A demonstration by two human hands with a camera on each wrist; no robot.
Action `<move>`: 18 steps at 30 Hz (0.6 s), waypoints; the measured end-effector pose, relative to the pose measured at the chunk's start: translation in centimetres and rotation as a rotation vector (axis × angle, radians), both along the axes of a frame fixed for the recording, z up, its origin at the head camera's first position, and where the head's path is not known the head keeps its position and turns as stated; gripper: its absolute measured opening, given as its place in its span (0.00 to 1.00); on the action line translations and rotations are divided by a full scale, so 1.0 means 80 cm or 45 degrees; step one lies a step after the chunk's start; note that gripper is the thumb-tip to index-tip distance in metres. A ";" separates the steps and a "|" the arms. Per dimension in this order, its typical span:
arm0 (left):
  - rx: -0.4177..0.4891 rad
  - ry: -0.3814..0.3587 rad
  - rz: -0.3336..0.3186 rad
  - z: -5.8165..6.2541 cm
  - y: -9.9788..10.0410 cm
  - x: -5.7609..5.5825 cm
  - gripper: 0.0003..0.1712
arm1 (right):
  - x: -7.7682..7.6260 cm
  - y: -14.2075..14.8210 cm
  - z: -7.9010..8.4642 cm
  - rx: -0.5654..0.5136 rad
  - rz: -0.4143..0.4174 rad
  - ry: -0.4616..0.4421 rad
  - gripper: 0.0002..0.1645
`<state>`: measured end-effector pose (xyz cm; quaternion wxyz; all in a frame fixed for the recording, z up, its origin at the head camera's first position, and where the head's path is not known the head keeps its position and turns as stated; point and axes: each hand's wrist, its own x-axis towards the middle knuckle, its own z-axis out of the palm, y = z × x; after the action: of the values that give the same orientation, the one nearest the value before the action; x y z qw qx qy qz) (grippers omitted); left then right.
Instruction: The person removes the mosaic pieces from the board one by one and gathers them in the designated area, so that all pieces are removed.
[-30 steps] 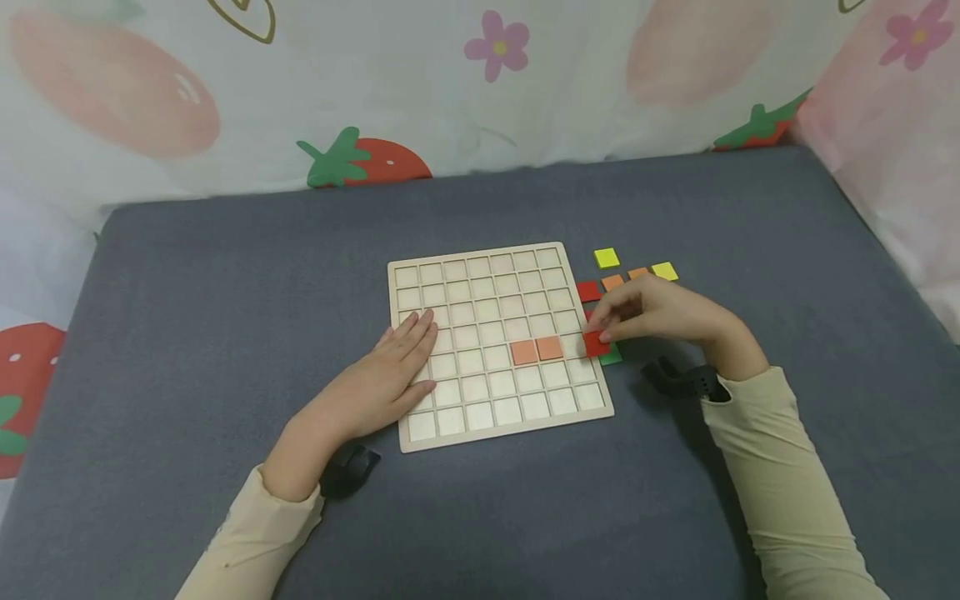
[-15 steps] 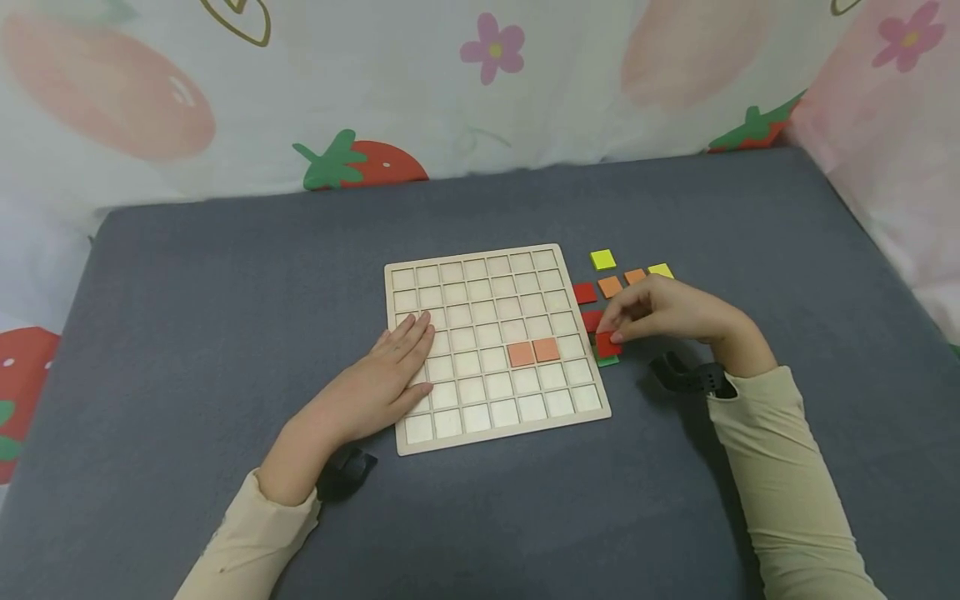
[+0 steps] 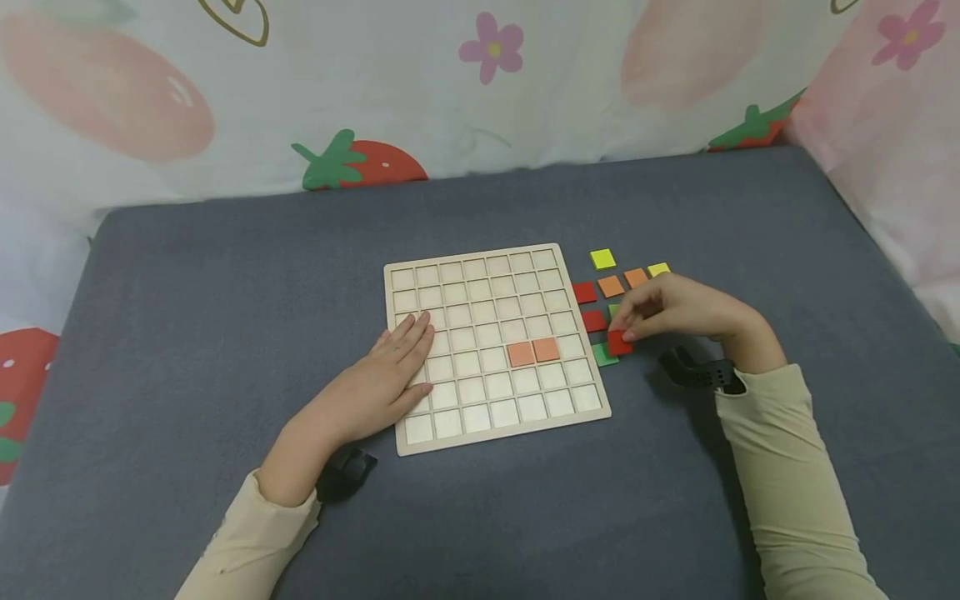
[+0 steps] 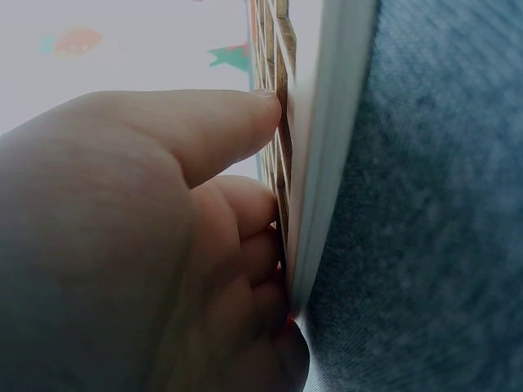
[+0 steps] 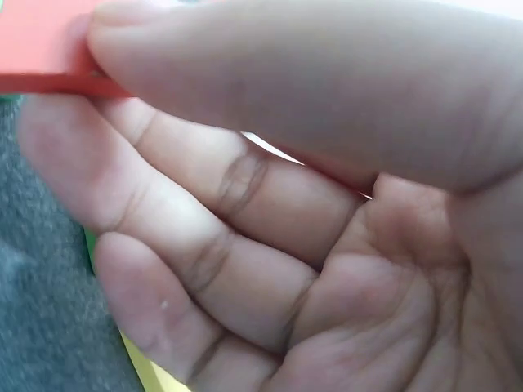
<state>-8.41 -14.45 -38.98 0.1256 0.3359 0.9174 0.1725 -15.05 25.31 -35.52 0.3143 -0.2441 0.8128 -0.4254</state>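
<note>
A pale wooden grid board [image 3: 501, 429] lies on the dark grey table, with two orange-pink squares [image 3: 533, 352] side by side in its cells. My left hand [image 3: 378, 383] rests flat on the board's left edge, fingers straight. To the right of the board, my right hand [image 3: 675, 308] pinches a red square tile [image 3: 618, 342] between thumb and fingers; the right wrist view shows the tile's edge [image 5: 49, 83] under the thumb. Right below the held tile is a green tile [image 3: 604, 355], and another red tile [image 3: 594, 321] lies to its left.
Several loose tiles lie right of the board: a yellow tile [image 3: 603, 259], an orange tile [image 3: 611, 287], a second orange tile [image 3: 635, 277], a red tile [image 3: 584, 292] and a yellow tile [image 3: 658, 270] partly behind the hand. A printed curtain [image 3: 555, 100] hangs behind the table.
My right hand has moved right, away from the board's edge, with the red tile still in its pinch. More of the green tile shows. The left hand has stayed on the board.
</note>
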 end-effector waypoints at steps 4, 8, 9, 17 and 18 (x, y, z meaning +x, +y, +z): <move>0.001 -0.003 0.001 0.001 0.000 0.000 0.38 | -0.002 0.005 -0.002 -0.011 0.007 0.002 0.09; 0.001 -0.002 0.000 0.001 0.001 0.000 0.38 | -0.003 0.010 -0.003 0.009 -0.004 -0.005 0.09; 0.001 -0.001 0.001 0.001 0.000 0.000 0.38 | -0.004 0.012 -0.003 0.021 -0.009 -0.008 0.09; -0.004 0.009 -0.002 0.001 0.000 0.000 0.38 | -0.005 0.017 -0.006 0.074 -0.037 -0.031 0.10; -0.005 0.010 -0.002 0.001 0.000 0.000 0.38 | -0.004 0.017 -0.006 0.078 -0.041 -0.032 0.10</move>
<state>-8.41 -14.44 -38.90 0.1228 0.3370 0.9180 0.1692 -15.41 26.70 -35.96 0.3249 -0.2160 0.8253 -0.4082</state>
